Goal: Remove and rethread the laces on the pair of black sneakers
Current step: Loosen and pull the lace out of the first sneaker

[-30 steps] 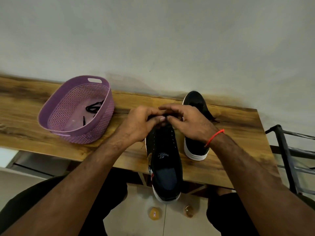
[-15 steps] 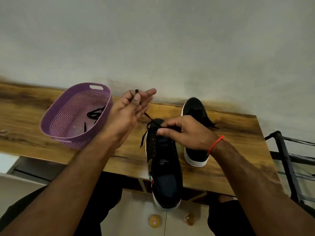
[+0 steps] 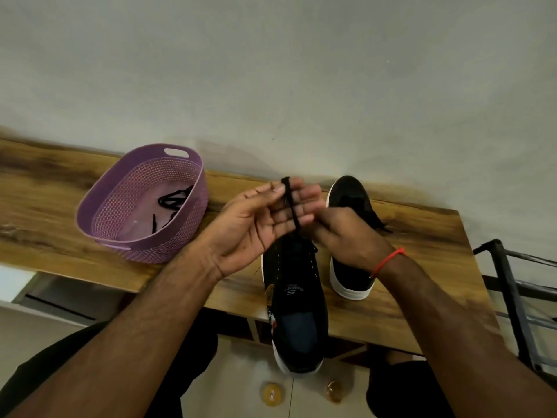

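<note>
Two black sneakers with white soles lie on the wooden table. The near sneaker hangs over the front edge, heel toward me. My left hand is raised above its far end, palm turned up, and pinches a black lace that runs down across my fingers to the sneaker. My right hand, with a red thread at the wrist, curls round the sneaker's far end; its fingertips are hidden behind my left fingers. The second sneaker lies to the right, partly under my right hand.
A purple plastic basket stands on the left of the table with a loose black lace inside. A dark metal frame stands at the right. Two small round yellowish objects lie on the floor below.
Both hands were together at the sneaker's far end. My left hand then pulled the lace up and away, and now holds it closer to my right hand.
</note>
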Available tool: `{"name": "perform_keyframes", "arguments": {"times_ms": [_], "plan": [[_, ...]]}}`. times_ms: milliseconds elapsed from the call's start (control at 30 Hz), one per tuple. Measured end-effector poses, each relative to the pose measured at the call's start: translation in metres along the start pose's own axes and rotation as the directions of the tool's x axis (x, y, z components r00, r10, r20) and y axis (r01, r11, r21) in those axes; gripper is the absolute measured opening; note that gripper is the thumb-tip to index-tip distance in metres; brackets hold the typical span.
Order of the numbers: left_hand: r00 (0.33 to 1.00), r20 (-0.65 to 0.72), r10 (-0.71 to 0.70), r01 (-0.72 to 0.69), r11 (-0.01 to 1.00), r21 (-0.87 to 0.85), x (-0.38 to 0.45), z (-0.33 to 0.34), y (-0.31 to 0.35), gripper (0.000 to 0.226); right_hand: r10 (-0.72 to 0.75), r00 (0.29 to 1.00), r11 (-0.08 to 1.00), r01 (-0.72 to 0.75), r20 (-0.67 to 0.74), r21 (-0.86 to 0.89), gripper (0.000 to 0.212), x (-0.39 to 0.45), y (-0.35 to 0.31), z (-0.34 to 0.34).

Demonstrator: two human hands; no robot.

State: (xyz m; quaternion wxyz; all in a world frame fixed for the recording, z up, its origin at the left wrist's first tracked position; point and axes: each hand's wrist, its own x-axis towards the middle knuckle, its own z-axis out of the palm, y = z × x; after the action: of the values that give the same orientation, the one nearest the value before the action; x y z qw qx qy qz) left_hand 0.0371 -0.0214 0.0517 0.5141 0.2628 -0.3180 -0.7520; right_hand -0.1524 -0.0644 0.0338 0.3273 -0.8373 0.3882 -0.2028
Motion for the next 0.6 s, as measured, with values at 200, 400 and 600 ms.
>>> {"name": "perform_keyframes", "arguments": {"times_ms": [200,400,600], "plan": [[0.981,-0.097,0.166,-0.027,0.618,0.786,0.006,-0.014,-0.01,0.028,-0.055,0.995,0.964,0.074,-0.079,0.254,0.023,0.001,-0.019,-0.01],[0.984,0.023,-0.176,0.149,0.888,0.434,-0.005,0.004,0.002,0.042,0.069,0.917,0.969,0.031,-0.393,0.244,0.014,0.003,0.0,-0.015],[0.971,-0.124,0.206,-0.177,0.961,0.213,0.007,-0.009,0.002,0.054,-0.054,0.993,0.996,0.047,0.101,0.075,0.026,-0.005,-0.007,0.001]]}}
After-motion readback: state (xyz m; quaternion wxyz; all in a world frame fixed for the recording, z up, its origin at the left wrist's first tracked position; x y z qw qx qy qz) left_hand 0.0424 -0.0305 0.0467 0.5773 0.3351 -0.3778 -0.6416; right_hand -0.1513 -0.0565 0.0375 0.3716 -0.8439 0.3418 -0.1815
